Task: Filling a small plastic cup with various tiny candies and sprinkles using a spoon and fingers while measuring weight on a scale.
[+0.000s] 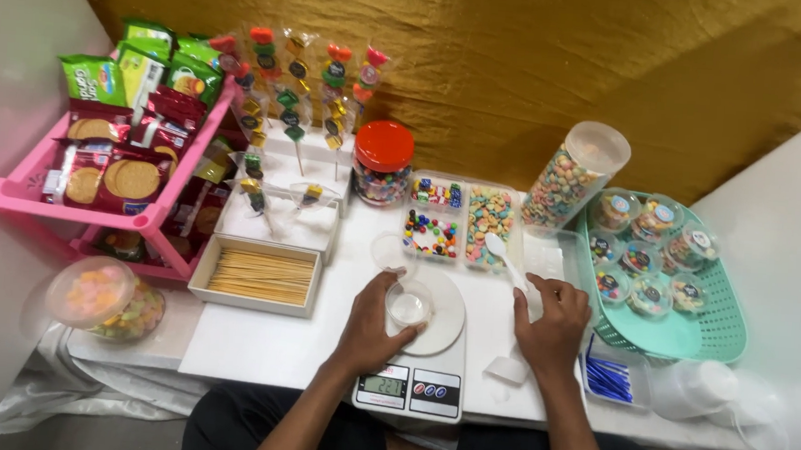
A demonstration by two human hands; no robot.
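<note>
Clear plastic is what the left hand (pixel 373 322) grips: a small round cup (pixel 410 305) standing on the white plate of a kitchen scale (pixel 415 348), fingers curled round its left side. What the cup holds is too pale to make out. The right hand (pixel 553 325) rests to the right of the scale, fingers closed loosely about the handle of a white spoon (pixel 502 256), whose bowl lies over a divided tray of coloured candies (pixel 462 222) farther back; the handle is mostly hidden under the fingers. An empty clear cup (pixel 391 251) sits just beyond the scale. Far right, a teal basket (pixel 713 322) holds lidded cups of sweets, with a tall tilted jar of pastel candies (pixel 573 179) beside it. A red-lidded jar (pixel 382 163) stands behind the tray. To the left lie a box of wooden skewers (pixel 259 276) and a pink rack of biscuit packets (pixel 113 163). Stacked clear cups (pixel 699 387) at near right blur together.
</note>
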